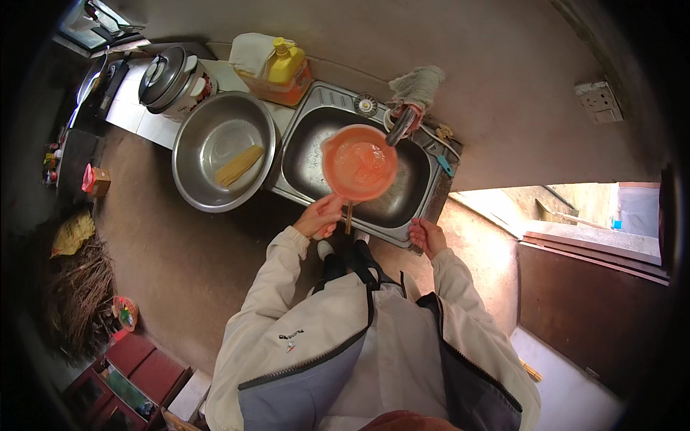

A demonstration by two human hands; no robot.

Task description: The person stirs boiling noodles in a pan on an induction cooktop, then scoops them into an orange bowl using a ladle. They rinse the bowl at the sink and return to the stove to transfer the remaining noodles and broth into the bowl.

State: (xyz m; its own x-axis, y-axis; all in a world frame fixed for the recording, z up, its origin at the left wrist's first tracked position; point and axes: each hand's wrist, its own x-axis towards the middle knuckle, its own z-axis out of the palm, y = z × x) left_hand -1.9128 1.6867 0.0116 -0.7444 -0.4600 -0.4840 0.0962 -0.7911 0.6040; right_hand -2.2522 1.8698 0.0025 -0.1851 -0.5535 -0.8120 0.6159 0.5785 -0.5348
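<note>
My left hand (319,216) is closed around the handle of an orange plastic dipper (333,161), which is over the basin of a stainless steel sink (304,145). Clear water shows inside the dipper. The spout of the metal faucet (400,127), wrapped in cloth higher up, reaches over the dipper's rim. At the sink's front right edge is my right hand (427,237), its fingers curled; whether it touches the rim I cannot tell. Left of the sink stands a large steel basin (188,167) with a yellowish, long flat piece (240,165) lying in it.
A lidded pot (186,89) and a yellow and orange plastic jug (280,75) under a white cloth stand behind, along the wall. A blue-handled tool (444,164) lies on the sink's right ledge. A brown door (582,307) stands at the right.
</note>
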